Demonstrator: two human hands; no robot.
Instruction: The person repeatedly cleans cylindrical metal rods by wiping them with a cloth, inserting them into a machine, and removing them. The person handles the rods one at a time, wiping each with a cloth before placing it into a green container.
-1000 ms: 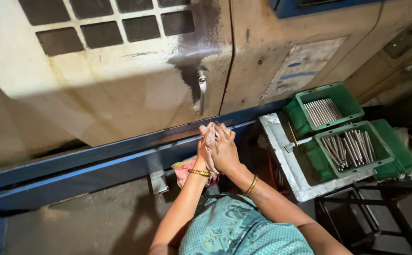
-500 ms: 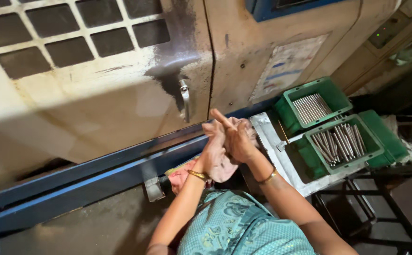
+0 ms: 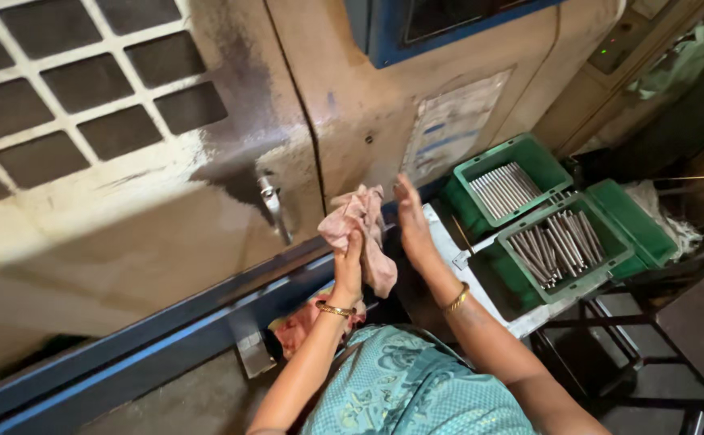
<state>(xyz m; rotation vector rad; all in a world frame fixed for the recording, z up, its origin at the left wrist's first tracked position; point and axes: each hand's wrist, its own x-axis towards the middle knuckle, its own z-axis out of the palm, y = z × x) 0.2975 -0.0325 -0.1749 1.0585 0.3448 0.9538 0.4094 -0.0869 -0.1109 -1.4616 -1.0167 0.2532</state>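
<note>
My left hand [image 3: 348, 259] is raised in front of the machine door and grips a crumpled pink rag [image 3: 361, 229]. My right hand [image 3: 411, 216] is just right of the rag, palm turned toward it, fingers straight and apart, holding nothing. Both wrists carry gold bangles. A second pinkish cloth [image 3: 303, 326] lies lower down near my left forearm. A metal door handle [image 3: 272, 201] sticks out of the stained beige machine panel [image 3: 166, 217] left of the rag.
Two green crates [image 3: 529, 161] [image 3: 602, 258] holding several metal rods stand on a white tray [image 3: 521, 322] at the right. A blue rail [image 3: 142, 354] runs along the machine's base. A dark metal stand [image 3: 650, 354] is at the lower right.
My hands were pressed together around the rag; now they have come apart, the left keeping the rag and the right open beside it. The view has shifted closer and upward.
</note>
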